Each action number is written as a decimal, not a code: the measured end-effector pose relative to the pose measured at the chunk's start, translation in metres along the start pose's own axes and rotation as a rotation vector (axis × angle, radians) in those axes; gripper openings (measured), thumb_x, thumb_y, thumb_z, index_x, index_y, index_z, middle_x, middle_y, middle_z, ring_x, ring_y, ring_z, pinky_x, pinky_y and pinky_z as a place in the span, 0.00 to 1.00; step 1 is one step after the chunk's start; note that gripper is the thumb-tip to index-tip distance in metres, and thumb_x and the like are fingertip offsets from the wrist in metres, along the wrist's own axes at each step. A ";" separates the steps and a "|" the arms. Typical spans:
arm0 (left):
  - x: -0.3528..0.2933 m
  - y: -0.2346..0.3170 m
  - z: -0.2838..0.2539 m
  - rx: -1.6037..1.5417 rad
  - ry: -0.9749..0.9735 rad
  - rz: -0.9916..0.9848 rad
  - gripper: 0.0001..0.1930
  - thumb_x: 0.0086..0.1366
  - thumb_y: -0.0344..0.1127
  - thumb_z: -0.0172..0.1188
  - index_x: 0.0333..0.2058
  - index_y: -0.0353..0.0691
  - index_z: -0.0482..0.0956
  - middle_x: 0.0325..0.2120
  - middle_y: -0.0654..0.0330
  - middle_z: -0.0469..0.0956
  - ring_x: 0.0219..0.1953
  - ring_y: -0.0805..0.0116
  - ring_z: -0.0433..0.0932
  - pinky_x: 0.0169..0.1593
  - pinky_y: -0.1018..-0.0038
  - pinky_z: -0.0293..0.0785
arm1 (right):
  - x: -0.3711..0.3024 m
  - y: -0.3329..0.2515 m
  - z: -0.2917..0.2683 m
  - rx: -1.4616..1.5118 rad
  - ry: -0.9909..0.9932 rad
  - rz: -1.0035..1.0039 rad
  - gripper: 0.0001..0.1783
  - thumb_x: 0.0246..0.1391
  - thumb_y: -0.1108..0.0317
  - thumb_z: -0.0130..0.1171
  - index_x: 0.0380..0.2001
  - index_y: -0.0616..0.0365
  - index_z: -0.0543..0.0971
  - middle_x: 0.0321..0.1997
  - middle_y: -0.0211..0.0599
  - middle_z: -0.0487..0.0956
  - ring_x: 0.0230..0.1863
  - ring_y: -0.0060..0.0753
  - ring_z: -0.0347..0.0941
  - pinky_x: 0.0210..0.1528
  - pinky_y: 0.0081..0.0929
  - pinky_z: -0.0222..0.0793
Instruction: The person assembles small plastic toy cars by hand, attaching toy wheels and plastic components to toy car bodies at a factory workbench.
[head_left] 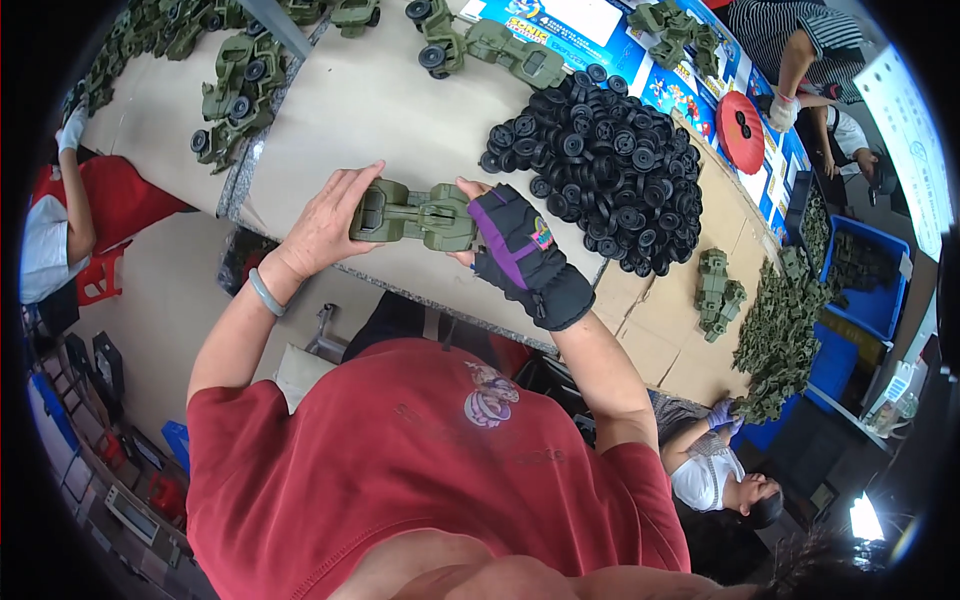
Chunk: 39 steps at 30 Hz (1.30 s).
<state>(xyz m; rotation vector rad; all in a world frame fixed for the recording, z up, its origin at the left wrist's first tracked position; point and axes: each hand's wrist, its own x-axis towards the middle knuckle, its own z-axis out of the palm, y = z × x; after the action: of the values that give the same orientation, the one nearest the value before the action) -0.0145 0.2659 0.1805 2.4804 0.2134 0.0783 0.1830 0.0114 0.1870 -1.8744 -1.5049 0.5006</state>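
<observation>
Between my two hands, just above the table's near edge, is an olive-green plastic toy car body [417, 215] with no wheels showing on it. My left hand [335, 215], bare, with a bangle at the wrist, is closed around its left end. At the right end, my right hand [505, 238] grips it in a black and purple fingerless glove. The fingers on the car's underside are partly hidden. Right of my hands lies a big heap of black toy wheels [610, 165].
Toy cars with wheels [235, 95] lie at the left, and others [515, 55] stand at the back. Loose green bodies [718, 293] and a green pile [785, 335] lie at the right. A red dish [740, 132] holds black parts. Co-workers sit around the table.
</observation>
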 end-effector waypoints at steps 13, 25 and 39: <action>-0.002 0.014 0.010 0.001 -0.022 0.153 0.47 0.46 0.37 0.81 0.67 0.38 0.72 0.58 0.51 0.75 0.57 0.47 0.76 0.63 0.56 0.79 | -0.024 -0.003 -0.006 0.084 -0.017 0.068 0.52 0.48 0.50 0.80 0.71 0.66 0.70 0.62 0.55 0.79 0.60 0.57 0.76 0.64 0.48 0.73; -0.003 0.030 0.013 0.047 -0.048 0.180 0.45 0.47 0.36 0.79 0.66 0.36 0.73 0.57 0.49 0.76 0.56 0.45 0.77 0.60 0.55 0.80 | -0.044 -0.020 0.000 -0.003 0.032 0.098 0.52 0.49 0.48 0.80 0.71 0.67 0.70 0.64 0.56 0.78 0.62 0.59 0.75 0.65 0.49 0.72; -0.009 0.001 0.045 -0.131 0.172 -0.097 0.43 0.47 0.41 0.81 0.62 0.36 0.75 0.52 0.48 0.78 0.55 0.44 0.79 0.62 0.55 0.79 | -0.049 0.005 0.004 -0.115 0.189 0.165 0.54 0.53 0.50 0.78 0.74 0.69 0.64 0.73 0.64 0.71 0.72 0.66 0.69 0.74 0.50 0.66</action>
<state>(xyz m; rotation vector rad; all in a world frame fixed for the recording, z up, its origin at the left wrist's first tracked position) -0.0183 0.2361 0.1452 2.3297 0.3890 0.2566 0.1708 -0.0352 0.1753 -2.0839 -1.2859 0.3055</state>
